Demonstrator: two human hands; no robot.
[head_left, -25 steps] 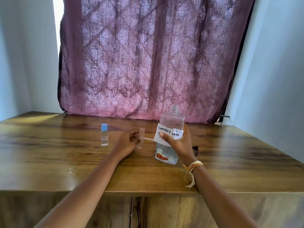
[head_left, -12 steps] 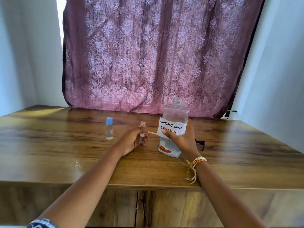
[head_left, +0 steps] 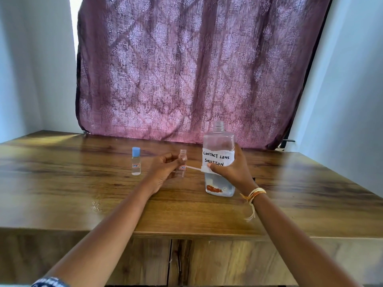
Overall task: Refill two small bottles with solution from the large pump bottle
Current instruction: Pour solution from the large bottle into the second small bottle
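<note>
Between earlier frames and now, left hand [head_left: 165, 167] raised the uncapped small clear plastic bottle [head_left: 183, 160] upright beside the large clear labelled solution bottle [head_left: 218, 160] gripped by right hand [head_left: 230, 169], indicating pouring was imminent; the blue-capped small bottle [head_left: 136, 161] stood far left.

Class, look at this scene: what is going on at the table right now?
A person is at a wooden table, refilling small bottles. The left hand holds an uncapped small bottle upright. The right hand grips the large bottle labelled "Contact Lens Solution", its neck open with no pump on it, standing beside the small one. A second small bottle with a blue cap stands apart to the left, untouched.
</note>
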